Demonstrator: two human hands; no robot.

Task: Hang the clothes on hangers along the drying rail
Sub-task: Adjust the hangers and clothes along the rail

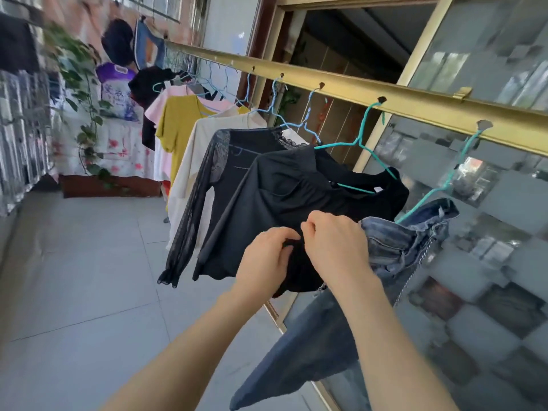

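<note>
- The left hand (265,256) has its fingers curled and pinches a fold of dark fabric low on the black blouse (296,191).
- The right hand (335,247) is just beside the left one, nearly touching it. Its fingers are bent and it grips the same part of the blouse.
- The black blouse hangs on a teal hanger (363,126), whose hook sits in a hole of the gold drying rail (341,87). The rail runs slantwise from upper left to right.
- Right of the blouse, and touching it, blue jeans (400,241) hang from a second teal hanger (463,156) in the next hole. 1 leg trails down below the right forearm.
- Left of the blouse, 4 more garments hang on the rail, close together and overlapping:
  - a black top with sheer sleeves (213,173)
  - a cream top (195,155)
  - a yellow top (175,123)
  - a pink top (166,99)
- Behind the rail on the right stands a glass door panel (489,232).
- Below is a grey tiled floor (89,262), and a climbing plant (77,69) grows at the far left.
</note>
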